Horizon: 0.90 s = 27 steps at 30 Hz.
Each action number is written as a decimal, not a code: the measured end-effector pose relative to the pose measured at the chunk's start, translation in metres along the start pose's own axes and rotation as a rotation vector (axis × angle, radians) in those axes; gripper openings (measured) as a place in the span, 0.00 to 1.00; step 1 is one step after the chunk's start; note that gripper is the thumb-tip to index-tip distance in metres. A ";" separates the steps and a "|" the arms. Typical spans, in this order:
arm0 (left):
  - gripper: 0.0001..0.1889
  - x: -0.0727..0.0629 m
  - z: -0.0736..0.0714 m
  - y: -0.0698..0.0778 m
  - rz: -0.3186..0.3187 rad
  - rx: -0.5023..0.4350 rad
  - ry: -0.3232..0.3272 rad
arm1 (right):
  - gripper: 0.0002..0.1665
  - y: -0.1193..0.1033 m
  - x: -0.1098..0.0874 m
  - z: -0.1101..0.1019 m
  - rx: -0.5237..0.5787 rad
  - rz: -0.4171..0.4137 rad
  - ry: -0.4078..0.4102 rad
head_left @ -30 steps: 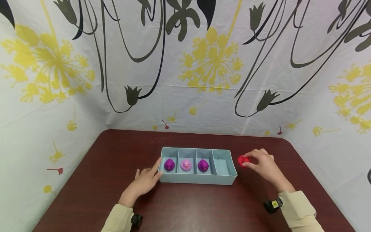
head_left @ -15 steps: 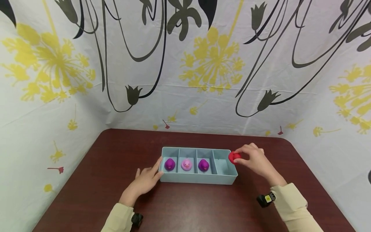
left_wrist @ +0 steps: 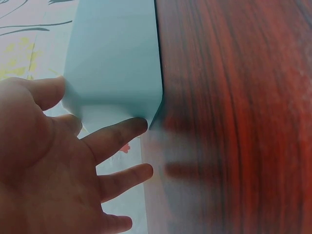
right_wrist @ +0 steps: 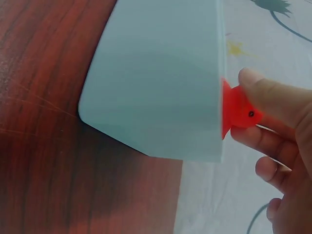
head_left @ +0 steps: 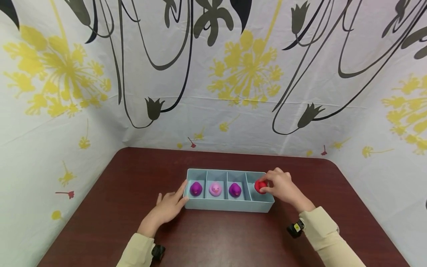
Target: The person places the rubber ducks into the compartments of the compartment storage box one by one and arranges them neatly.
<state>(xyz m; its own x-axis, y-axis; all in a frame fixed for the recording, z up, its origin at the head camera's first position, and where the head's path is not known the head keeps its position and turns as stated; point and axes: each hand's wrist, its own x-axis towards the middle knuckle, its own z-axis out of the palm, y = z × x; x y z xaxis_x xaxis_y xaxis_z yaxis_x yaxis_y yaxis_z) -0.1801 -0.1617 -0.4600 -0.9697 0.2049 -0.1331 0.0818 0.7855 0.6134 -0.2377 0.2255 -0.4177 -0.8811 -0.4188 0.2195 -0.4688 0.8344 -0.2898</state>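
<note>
A pale blue divided box (head_left: 227, 205) stands on the table, split into a row of compartments. A purple rubber duck (head_left: 195, 189) sits in the leftmost one, a pink rubber duck (head_left: 215, 189) beside it, then another purple duck (head_left: 235, 190). My right hand (head_left: 281, 186) pinches a red rubber duck (right_wrist: 242, 109) by its head between thumb and fingers, over the rightmost compartment. In the right wrist view its lower body is hidden behind the box wall. My left hand (head_left: 168, 208) touches the box's left end with extended fingers, as the left wrist view (left_wrist: 112, 139) also shows.
The dark reddish-brown table (head_left: 220, 237) has rounded far corners. White cloth (head_left: 200, 85) with yellow and grey flower prints hangs behind it and at both sides. Dark wrist cameras (head_left: 295, 229) are strapped near the sleeves.
My right hand has carried the red duck leftward, from the table beyond the box's right end to over the rightmost compartment. My left hand has stayed at the box's left end.
</note>
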 end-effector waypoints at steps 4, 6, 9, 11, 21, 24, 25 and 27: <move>0.33 -0.001 0.000 0.000 -0.003 -0.002 0.003 | 0.14 -0.002 0.002 0.009 -0.030 -0.002 -0.033; 0.33 -0.002 0.000 0.000 -0.006 0.000 0.003 | 0.14 -0.003 0.003 0.014 -0.049 -0.007 -0.041; 0.33 -0.003 -0.001 -0.001 -0.010 0.000 0.004 | 0.14 -0.004 0.005 0.021 -0.080 -0.015 -0.034; 0.33 -0.004 0.000 -0.001 -0.010 0.000 0.004 | 0.14 -0.005 0.006 0.025 -0.100 -0.016 -0.019; 0.33 -0.008 0.001 -0.001 -0.006 -0.005 0.005 | 0.15 -0.009 0.002 0.035 -0.166 0.025 0.025; 0.33 -0.007 0.001 0.000 -0.002 -0.005 0.004 | 0.15 -0.010 0.000 0.035 -0.166 0.039 0.034; 0.33 -0.007 0.001 0.000 -0.001 -0.005 0.005 | 0.15 -0.009 0.000 0.035 -0.164 0.041 0.037; 0.33 -0.006 0.001 0.000 0.001 -0.003 0.006 | 0.16 -0.009 -0.001 0.036 -0.161 0.047 0.041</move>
<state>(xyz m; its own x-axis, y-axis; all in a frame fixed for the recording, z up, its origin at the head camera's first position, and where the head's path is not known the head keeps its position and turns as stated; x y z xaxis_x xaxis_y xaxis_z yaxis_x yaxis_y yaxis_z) -0.1739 -0.1622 -0.4604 -0.9709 0.2021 -0.1284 0.0817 0.7836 0.6158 -0.2349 0.2053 -0.4483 -0.8971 -0.3658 0.2479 -0.4084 0.9006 -0.1487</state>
